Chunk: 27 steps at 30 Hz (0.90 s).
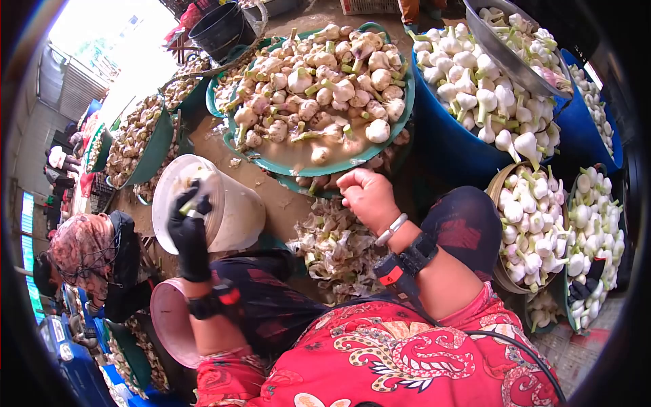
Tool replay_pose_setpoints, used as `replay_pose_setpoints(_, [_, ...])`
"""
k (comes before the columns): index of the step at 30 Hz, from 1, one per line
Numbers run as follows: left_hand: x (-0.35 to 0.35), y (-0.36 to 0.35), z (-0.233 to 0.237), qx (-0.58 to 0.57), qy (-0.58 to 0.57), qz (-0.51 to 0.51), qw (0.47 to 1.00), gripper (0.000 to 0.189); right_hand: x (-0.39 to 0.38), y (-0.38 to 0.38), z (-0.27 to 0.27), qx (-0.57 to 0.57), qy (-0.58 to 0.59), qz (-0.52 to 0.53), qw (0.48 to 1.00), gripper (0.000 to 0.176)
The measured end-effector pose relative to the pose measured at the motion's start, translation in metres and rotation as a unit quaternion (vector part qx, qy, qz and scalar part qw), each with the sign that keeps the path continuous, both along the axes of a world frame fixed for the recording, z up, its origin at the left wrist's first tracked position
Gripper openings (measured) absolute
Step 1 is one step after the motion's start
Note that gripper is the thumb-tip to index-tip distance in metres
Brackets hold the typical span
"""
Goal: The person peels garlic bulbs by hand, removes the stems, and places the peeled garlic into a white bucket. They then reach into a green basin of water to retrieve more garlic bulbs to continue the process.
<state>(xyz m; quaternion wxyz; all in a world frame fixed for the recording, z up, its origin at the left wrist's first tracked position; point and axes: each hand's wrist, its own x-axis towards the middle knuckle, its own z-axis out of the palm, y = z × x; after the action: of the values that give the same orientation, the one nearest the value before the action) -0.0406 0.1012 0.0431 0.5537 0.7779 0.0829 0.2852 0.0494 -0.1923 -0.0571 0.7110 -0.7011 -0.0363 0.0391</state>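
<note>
My left hand (190, 234), in a black glove, is raised in front of the white bucket (241, 210). Its fingers are closed around a pale garlic bulb with a greenish stem (195, 207), mostly covered by the glove. My right hand (369, 197) is bare and curled closed, just below the near rim of a green basin (325, 168). Whatever it may hold is hidden. Unpeeled, soil-stained garlic bulbs (325, 95) fill that basin, some sitting in muddy water. Below my right hand lies a heap of papery garlic skins (336, 247).
Blue tubs (434, 136) of cleaned white garlic stand at the right, a metal bowl (502, 64) resting on top. A basket (500, 251) of white bulbs is near my right knee. A pink bucket (173, 319) and another person (95, 254) are at the left.
</note>
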Motion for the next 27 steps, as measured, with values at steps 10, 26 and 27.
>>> replay_pose_setpoints(10, [0.119, -0.094, -0.035, 0.345, 0.127, -0.195, 0.909, 0.037, -0.012, -0.004, 0.024, -0.158, -0.086, 0.016, 0.984, 0.013])
replay_pose_setpoints(26, [0.195, -0.119, -0.092, 0.467, 0.422, -0.202, 0.750, 0.038, 0.008, -0.014, 0.015, -0.030, -0.002, 0.052, 0.998, 0.017])
replay_pose_setpoints(27, [0.197, -0.118, -0.099, 0.440, 0.427, -0.220, 0.759, 0.035, 0.009, -0.017, 0.018, -0.016, 0.069, 0.078, 0.994, 0.015])
